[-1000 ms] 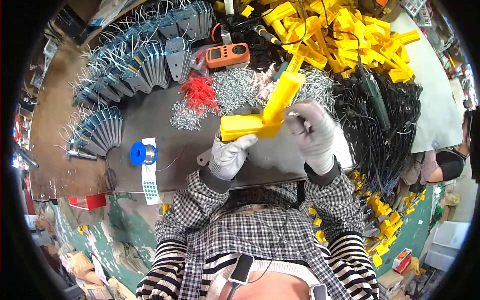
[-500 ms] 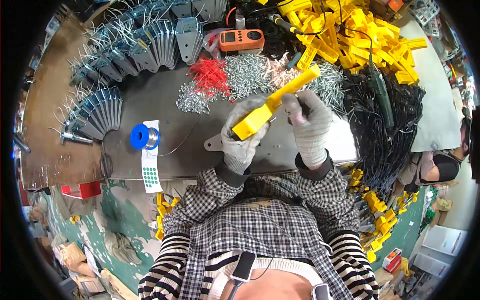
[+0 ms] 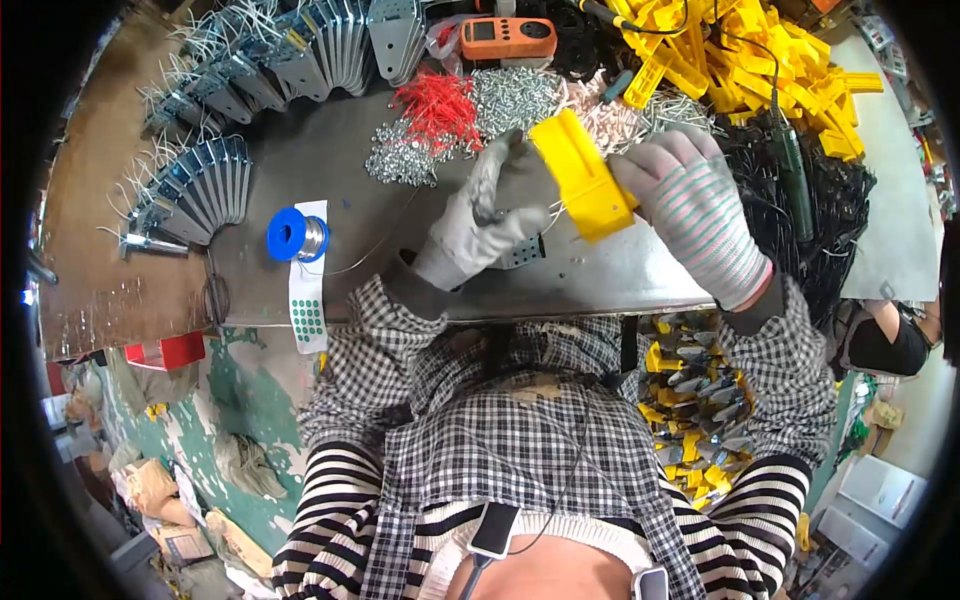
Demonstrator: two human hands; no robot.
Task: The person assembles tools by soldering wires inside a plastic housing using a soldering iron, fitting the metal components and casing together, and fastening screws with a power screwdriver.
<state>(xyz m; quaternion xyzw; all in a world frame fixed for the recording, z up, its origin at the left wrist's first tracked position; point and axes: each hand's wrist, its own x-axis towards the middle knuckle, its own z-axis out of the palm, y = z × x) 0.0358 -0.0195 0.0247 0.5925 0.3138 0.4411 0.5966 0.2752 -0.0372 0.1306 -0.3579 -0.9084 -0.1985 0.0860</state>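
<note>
My right hand [image 3: 690,190], in a striped knit glove, grips a yellow plastic housing [image 3: 590,185] by its right side and holds it tilted above the table. Short pale wires [image 3: 556,210] show at the housing's left edge. To the left of it, my left hand [image 3: 470,220] is gloved in grey-white, with thumb and fingers apart and nothing between them. Under that hand, partly hidden, lies a metal plate with holes [image 3: 524,252]. Further left stands a blue spool of solder wire [image 3: 297,236], resting on a white strip with green dots [image 3: 308,310].
Metal brackets with white wires [image 3: 200,190] line the left and back. Screws [image 3: 510,100], red sleeves [image 3: 437,108] and an orange meter [image 3: 508,40] lie behind my hands. Yellow parts [image 3: 760,80], black cables [image 3: 840,220] and a green-handled tool [image 3: 793,180] are at right.
The yellow housing has passed from my left hand to my right and turned over. My left hand has let go and opened. My right hand has moved right, and the view has shifted slightly.
</note>
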